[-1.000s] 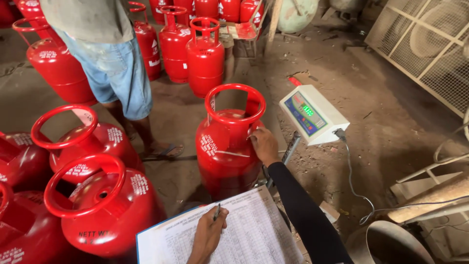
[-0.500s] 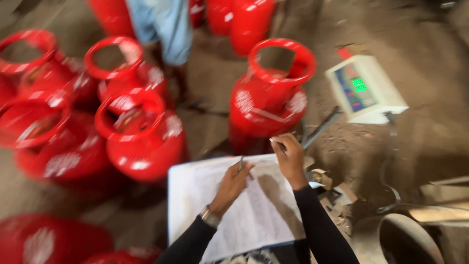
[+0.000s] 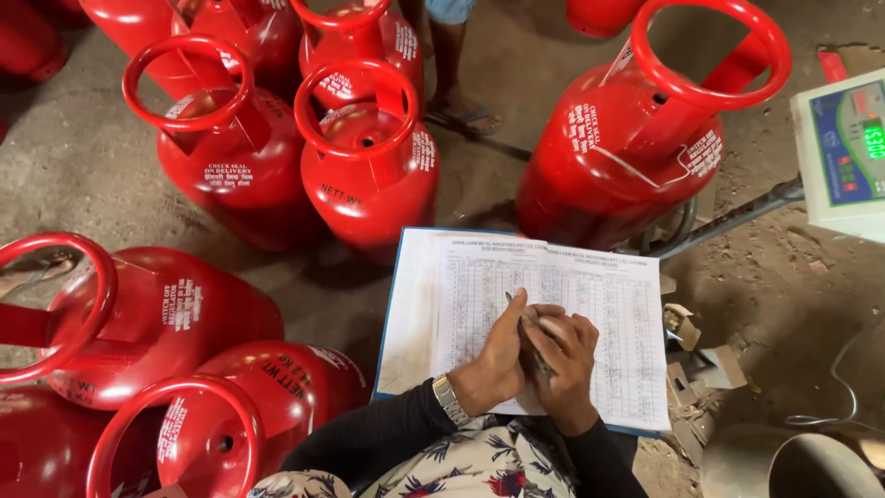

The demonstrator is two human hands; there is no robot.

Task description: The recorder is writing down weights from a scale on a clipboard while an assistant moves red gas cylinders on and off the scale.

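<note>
A clipboard (image 3: 392,304) with a printed table sheet (image 3: 590,304) rests across my lap. My left hand (image 3: 493,360), with a metal wristwatch, lies on the sheet and grips a dark pen (image 3: 524,334). My right hand (image 3: 564,369) is pressed against it, fingers curled around the pen's lower part. Just beyond the sheet, a red gas cylinder (image 3: 636,138) with a ring handle stands on a weighing platform.
Several more red cylinders crowd the left, the nearest upright one (image 3: 369,161) just past the clipboard. A white scale display (image 3: 843,157) with lit green digits is at the right. Another person's sandalled foot (image 3: 466,112) stands behind. A grey pipe opening (image 3: 802,466) is bottom right.
My right hand left the cylinder on the scale and came down onto the sheet, joining my left hand at the pen. My view tilted down and closer.
</note>
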